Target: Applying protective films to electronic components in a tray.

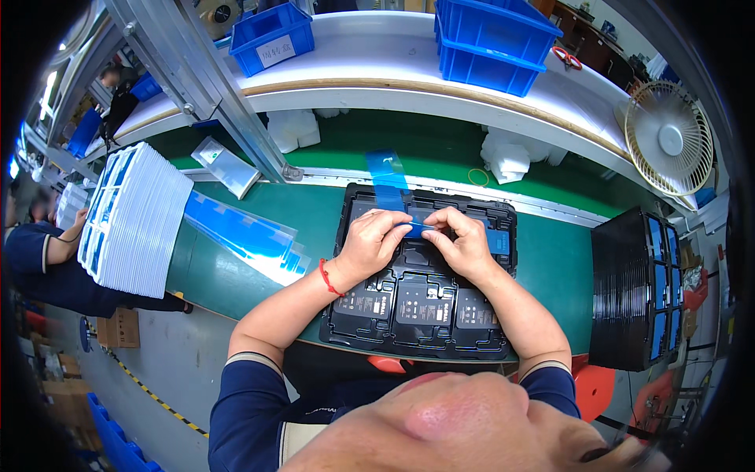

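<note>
My left hand (pixel 368 244), with a red string bracelet at the wrist, pinches one end of a small blue film piece (pixel 418 229). The other end is between the thumb and forefinger of my right hand (pixel 465 242). Both hands are closed, side by side over the far middle of a black moulded tray (pixel 340 315). Flat black battery-like packs (pixel 425 300) with pale print lie in the near compartments. One far-right compartment shows a blue face (pixel 499 241). A clear-and-blue film strip (pixel 387 179) lies across the tray's far edge. My fingers hide what is beneath them.
Blue film sheets (pixel 244 236) lie left on the green table (pixel 550 259), beside stacked white trays (pixel 138 224). Stacked black trays (pixel 629 291) stand right. Blue bins (pixel 271 39), red-handled scissors (pixel 566 57) and a fan (pixel 668 139) are at the back. A co-worker (pixel 39 256) is far left.
</note>
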Motion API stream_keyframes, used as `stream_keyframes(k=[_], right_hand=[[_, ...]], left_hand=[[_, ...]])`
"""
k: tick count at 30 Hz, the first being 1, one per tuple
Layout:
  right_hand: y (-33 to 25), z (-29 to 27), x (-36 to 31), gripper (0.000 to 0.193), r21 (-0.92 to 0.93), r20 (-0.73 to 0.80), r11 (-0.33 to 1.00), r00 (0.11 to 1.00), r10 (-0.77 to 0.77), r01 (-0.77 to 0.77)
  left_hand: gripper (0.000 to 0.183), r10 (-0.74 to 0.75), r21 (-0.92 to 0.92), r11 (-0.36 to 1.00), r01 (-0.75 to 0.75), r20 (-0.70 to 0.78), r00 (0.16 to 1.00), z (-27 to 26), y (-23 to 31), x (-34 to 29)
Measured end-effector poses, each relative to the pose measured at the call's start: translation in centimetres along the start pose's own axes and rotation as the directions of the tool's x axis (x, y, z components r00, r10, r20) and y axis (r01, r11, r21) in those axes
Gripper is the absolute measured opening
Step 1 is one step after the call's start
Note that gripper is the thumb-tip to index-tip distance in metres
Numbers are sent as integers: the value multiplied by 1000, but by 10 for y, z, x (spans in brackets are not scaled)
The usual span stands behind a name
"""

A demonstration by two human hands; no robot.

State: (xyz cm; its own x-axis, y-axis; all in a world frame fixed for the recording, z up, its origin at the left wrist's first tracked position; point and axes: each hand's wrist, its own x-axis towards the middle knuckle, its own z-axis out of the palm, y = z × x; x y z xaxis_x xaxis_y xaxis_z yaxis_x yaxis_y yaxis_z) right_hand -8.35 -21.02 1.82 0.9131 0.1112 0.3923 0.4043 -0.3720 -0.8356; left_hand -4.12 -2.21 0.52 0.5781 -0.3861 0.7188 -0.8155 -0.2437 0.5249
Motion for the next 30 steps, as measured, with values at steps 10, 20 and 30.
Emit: stream_keyframes(k=[10, 20, 30], right_hand=[[2, -2, -1, 10, -36, -189, 998, 980, -61, 55], [-2, -6, 3, 15, -184, -55, 894, 904, -425, 409], [-14, -4, 0, 16, -207, 166, 836, 860, -482, 508]], left_hand=[[38, -105, -22, 994, 104, -100, 989, -2, -5, -7], [69, -364, -591, 631, 502, 346, 865, -9, -25, -5], [33, -355, -551, 522, 652, 555, 753, -13, -24, -1]])
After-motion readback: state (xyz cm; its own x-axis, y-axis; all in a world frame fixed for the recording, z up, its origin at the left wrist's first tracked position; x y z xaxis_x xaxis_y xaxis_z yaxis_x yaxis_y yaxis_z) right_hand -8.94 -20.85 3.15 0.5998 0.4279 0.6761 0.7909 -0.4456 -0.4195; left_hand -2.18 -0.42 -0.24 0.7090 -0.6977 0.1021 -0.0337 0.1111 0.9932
